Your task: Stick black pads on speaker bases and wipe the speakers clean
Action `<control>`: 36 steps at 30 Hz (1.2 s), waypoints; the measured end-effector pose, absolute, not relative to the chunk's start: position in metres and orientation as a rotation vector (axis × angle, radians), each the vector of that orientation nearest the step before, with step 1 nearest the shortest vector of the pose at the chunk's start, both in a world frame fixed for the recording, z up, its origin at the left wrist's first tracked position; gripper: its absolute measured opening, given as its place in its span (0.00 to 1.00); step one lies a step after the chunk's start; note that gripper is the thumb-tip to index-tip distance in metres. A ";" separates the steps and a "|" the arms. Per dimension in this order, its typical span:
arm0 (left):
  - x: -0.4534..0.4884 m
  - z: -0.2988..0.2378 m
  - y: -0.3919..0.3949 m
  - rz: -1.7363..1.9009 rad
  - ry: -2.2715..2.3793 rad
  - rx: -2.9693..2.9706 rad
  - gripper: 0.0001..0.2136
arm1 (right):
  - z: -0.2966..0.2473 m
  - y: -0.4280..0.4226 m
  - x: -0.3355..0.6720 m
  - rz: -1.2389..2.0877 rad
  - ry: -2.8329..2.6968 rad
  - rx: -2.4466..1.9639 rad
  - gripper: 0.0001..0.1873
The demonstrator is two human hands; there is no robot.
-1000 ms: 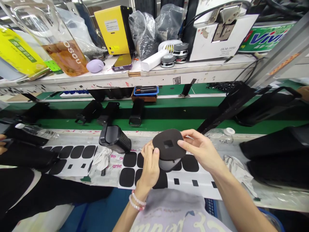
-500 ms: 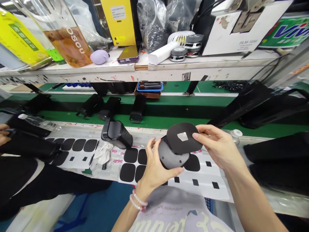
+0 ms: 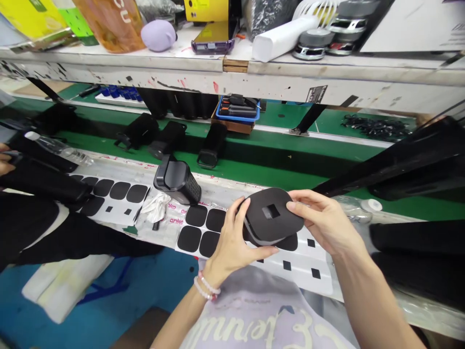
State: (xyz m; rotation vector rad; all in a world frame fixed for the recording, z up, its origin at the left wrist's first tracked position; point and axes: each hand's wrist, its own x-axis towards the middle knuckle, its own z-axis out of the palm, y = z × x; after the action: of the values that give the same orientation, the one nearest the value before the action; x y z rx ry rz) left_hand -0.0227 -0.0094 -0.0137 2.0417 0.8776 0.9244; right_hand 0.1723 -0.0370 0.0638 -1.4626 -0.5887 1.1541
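Note:
My left hand is wrapped round a dark speaker housing, its end face turned up towards me. Over that face lies a black rounded-square pad with a small square cut-out. My right hand pinches the pad's right edge between thumb and fingers. The pad covers most of the face, and a grey rim shows along the lower edge. Whether the pad is pressed down all over, I cannot tell. Below my hands is a white backing sheet with more black pads and small black squares.
A black speaker with a handle stands left of my hands, beside a crumpled white cloth. Several dark housings lie on the green belt. A cluttered shelf crosses above. At left, a co-worker's hand holds a dark housing.
The pad has come down over the housing's end face, hiding the grey surface and screws seen before. Its cut-out now shows dark instead of white. The camera view has tilted down.

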 end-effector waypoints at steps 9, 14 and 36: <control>-0.017 -0.014 -0.009 0.981 0.885 2.014 0.54 | 0.052 -0.037 0.174 1.126 -0.625 -1.464 0.16; -0.017 -0.013 -0.008 0.994 0.877 2.015 0.55 | 0.048 -0.037 0.177 1.149 -0.655 -1.437 0.15; -0.015 -0.012 -0.006 1.001 0.872 2.046 0.51 | 0.046 -0.040 0.180 1.125 -0.724 -1.442 0.13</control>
State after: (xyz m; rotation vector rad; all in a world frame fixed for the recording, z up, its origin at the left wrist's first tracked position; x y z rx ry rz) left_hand -0.0153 -0.0056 -0.0122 2.0457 0.8719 1.0009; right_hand 0.1795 -0.0404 0.0462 -1.4423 -0.7238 1.1249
